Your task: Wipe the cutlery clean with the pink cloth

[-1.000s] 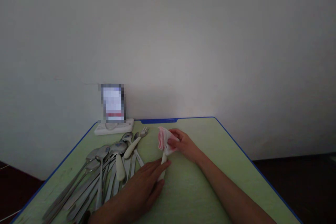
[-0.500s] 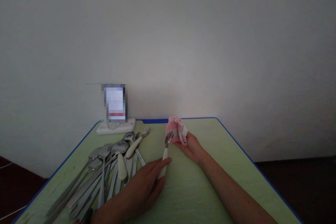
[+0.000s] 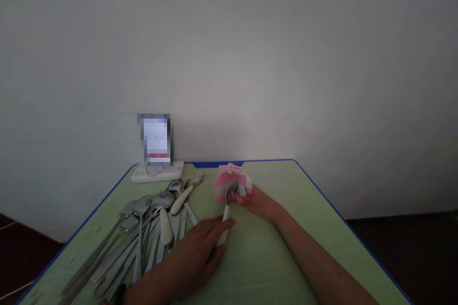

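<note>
A fork (image 3: 226, 210) with a pale handle and metal tines is gripped by its handle in my left hand (image 3: 203, 245), tines pointing away from me. Behind the tines, my right hand (image 3: 259, 204) holds a pink and white cloth (image 3: 224, 184), which spreads out to the left of the fingers. The tines overlap the cloth in view; whether they press on it I cannot tell. Left of my left hand lies a pile of cutlery (image 3: 141, 207), with long-handled spoons and other metal pieces. Another pale-handled fork (image 3: 183, 199) rests at the pile's far right end.
A white power strip (image 3: 159, 172) lies at the table's back left. Above it, a blurred-out phone-like screen (image 3: 156, 138) leans near the wall (image 3: 272, 81). The green table (image 3: 304, 190) has a blue edge and meets the wall at the back.
My right hand has shifted slightly left, and the cloth has unfolded leftward behind the fork's tines. My left hand and the fork have hardly moved.
</note>
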Demonstrator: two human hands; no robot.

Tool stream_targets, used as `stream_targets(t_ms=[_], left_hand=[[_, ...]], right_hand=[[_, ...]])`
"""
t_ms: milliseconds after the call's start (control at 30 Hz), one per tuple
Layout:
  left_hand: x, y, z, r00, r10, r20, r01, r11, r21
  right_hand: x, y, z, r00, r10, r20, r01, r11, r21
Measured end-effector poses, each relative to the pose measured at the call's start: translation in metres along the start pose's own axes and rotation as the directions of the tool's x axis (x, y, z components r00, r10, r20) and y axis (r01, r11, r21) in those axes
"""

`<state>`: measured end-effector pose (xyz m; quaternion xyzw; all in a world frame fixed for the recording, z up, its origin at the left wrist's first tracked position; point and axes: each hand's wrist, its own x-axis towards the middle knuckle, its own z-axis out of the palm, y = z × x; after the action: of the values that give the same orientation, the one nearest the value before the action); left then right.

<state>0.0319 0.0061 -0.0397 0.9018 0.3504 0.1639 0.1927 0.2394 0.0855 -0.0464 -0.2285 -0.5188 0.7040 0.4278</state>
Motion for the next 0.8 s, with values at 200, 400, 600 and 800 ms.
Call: stream_targets(t_ms=[200,400,600,800], left_hand=[[0.0006,-0.0015,0.0007,1.0,0.031,0.001,-0.031,0.999,0.034],[0.0001,-0.002,0.0,0.999,0.045,-0.022,-0.045,0.999,0.02],[-0.0006,0.0036,-0.0063,0.998,0.023,-0.054,-0.027,0.996,-0.081],[0.0014,0.0038,-0.005,0.984,-0.09,-0.154,0.071,0.99,-0.122]], right_hand=[[0.0029,-0.0002,-0.0045,0.954,0.18,-0.239,-0.086,0.93,0.359],[0.0025,-0.0032,-0.0019,0.948,0.263,-0.18,-0.184,0.913,0.363],[0.0006,-0.0077,-0.0013,0.946,0.294,-0.135,-0.219,0.89,0.4],[0.002,-0.0041,-0.0014,0.946,0.288,-0.149,-0.213,0.898,0.384]])
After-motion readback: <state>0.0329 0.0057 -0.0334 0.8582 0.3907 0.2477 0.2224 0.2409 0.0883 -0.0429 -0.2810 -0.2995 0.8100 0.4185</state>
